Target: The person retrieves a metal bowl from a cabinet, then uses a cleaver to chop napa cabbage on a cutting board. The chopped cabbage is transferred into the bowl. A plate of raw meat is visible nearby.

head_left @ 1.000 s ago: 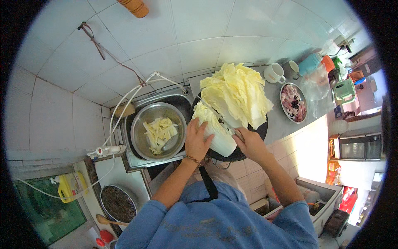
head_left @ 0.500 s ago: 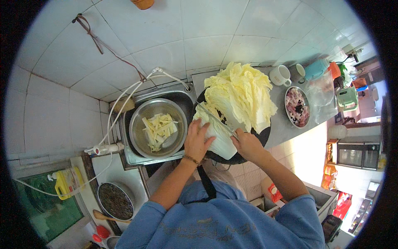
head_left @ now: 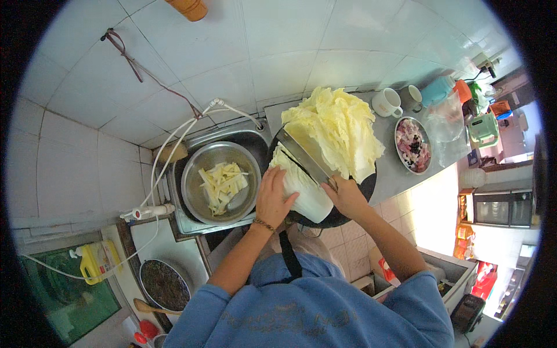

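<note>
My left hand [head_left: 274, 196] grips the pale base of a stack of napa cabbage leaves [head_left: 308, 198], its fingers over the left side and its thumb toward the stems. My right hand [head_left: 348, 197] is closed around the handle of a broad kitchen knife [head_left: 303, 155]. The blade slants up and left along the far edge of the stack, beside a dark gap in it. Beyond the knife lies a large heap of yellow cabbage leaves [head_left: 336, 127]. Underneath everything is a round black cutting board [head_left: 366, 188], mostly covered.
Left of the board, a steel basin [head_left: 190, 177] with cut cabbage strips [head_left: 223, 184] sits in the sink [head_left: 255, 129]. A plate of raw meat [head_left: 413, 145] and two mugs [head_left: 387, 103] stand on the right. A pot [head_left: 165, 284] with dark contents is lower left.
The knife has shifted to the far side of the cabbage stack, its broad blade now showing more, with a dark gap beside it. My left hand stays on the stack. The view has tilted slightly.
</note>
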Demonstrator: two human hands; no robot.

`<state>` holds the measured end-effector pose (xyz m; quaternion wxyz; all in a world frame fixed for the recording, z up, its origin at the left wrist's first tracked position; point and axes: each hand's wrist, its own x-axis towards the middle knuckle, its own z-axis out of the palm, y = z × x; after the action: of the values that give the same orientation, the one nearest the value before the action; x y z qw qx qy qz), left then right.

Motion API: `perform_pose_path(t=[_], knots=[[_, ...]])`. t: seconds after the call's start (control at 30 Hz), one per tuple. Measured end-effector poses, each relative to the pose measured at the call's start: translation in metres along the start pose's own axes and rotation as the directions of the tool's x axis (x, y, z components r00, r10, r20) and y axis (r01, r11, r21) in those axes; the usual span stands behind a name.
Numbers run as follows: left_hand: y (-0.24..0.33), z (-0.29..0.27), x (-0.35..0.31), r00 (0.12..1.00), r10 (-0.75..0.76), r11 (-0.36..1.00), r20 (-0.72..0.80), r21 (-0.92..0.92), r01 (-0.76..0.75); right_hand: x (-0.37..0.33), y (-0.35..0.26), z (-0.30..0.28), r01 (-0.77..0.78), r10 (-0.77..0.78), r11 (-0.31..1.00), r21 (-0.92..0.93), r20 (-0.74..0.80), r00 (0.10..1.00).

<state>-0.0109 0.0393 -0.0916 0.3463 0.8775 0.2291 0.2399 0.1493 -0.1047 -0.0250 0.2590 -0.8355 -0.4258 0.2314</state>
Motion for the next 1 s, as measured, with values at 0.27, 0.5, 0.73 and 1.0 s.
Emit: perform_pose_path(t=[0.27,0.5,0.73,1.0], knots=[[0.004,-0.001,-0.002,0.999,-0.047,0.998,0.007,0.035,0.047,0.002,-0.027,-0.009,0.046,0.005,0.969,-0.243,0.203,0.979],[0.002,0.004,-0.004,0.997,-0.07,0.996,0.023,0.05,0.069,0.013,-0.024,0.02,0.0,0.046,0.975,-0.223,0.202,0.978],[0.006,0.005,-0.002,0.997,-0.062,0.995,0.055,0.082,0.057,0.036,-0.017,0.031,0.016,0.018,0.978,-0.208,0.162,0.987],[0.0,0.004,-0.001,0.998,-0.051,0.996,0.031,0.072,0.049,-0.045,-0.002,-0.031,-0.158,0.25,0.943,-0.292,0.313,0.916]])
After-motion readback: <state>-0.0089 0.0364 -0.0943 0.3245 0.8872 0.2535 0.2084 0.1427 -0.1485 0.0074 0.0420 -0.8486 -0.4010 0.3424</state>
